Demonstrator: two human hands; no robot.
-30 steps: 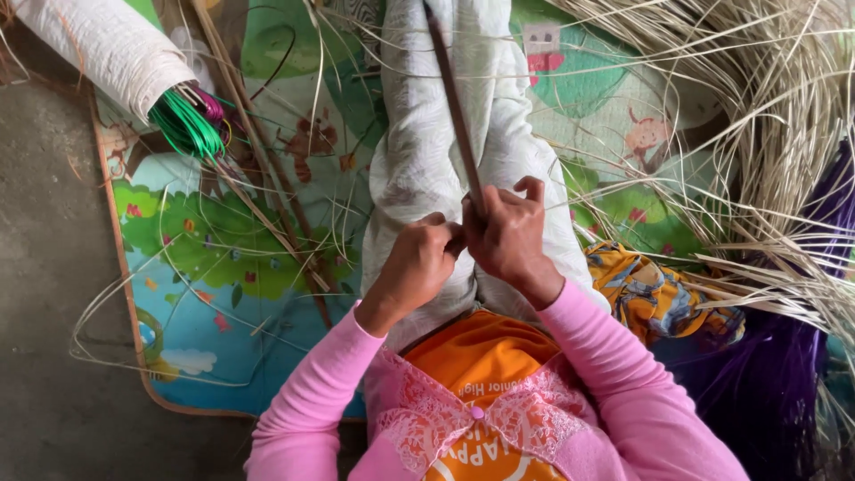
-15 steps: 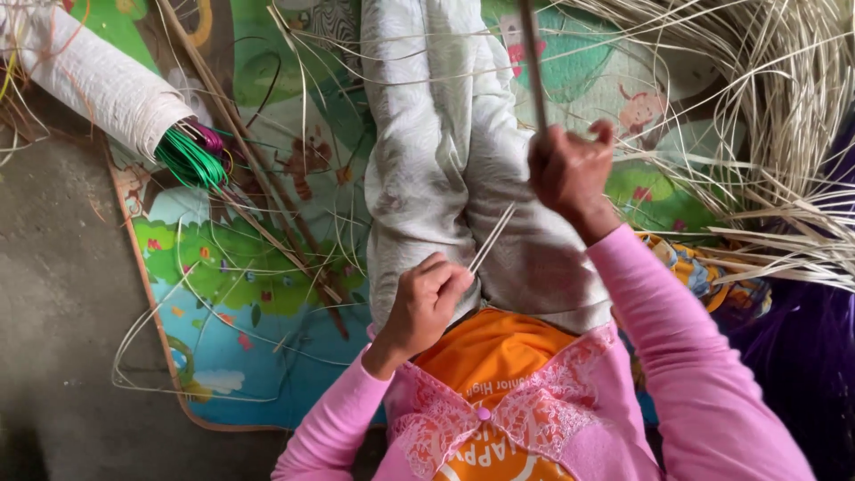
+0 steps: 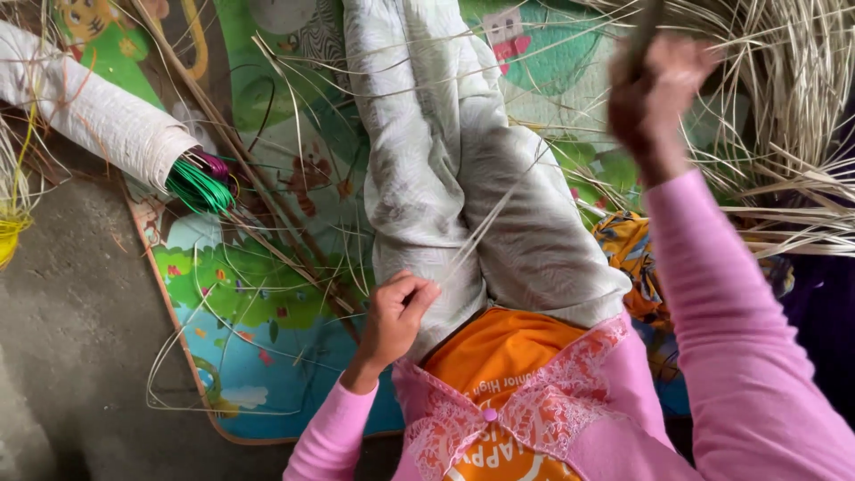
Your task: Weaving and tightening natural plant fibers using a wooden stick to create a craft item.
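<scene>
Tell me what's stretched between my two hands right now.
In the head view, a thin pale strip runs from the left hand up toward the raised right hand, crossing over the light patterned trousers. The right hand is blurred.

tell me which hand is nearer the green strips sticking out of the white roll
Left. The left hand sits at the lap, right of and below the green strips. The right hand is raised far across on the other side, its grip around a dark stick.

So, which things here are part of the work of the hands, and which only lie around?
In the work:
left hand pinching pale strip
right hand raised with dark stick

Lying around:
white roll with green strands
heap of pale strips
picture mat
</scene>
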